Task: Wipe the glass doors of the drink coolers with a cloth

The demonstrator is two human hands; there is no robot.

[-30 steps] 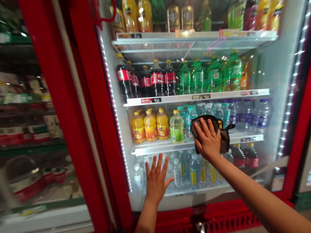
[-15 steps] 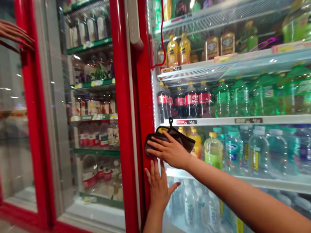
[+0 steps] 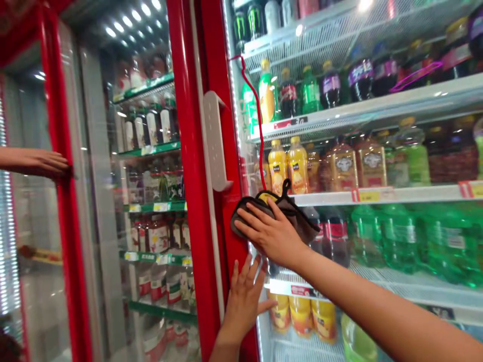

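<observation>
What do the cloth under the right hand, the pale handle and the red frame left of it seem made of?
Cloth: soft fabric, matte, perhaps microfibre; it creases and has dark edging.
Pale handle: probably moulded plastic, smooth and dull; rounded ends, even colour.
Red frame: glossy, streaked with highlights; painted metal or plastic, unclear which.

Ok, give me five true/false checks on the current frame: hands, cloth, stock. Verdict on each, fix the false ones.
1. The right hand lies on the cloth. True.
2. The left hand grips the handle. False: it is open, fingers spread, lower than the handle.
3. Another person's hand is at a red frame on the left. True.
4. The cans are lower than the cloth. False: they are well above it.
5. The green bottles are to the right of the cloth in this view. True.
</observation>
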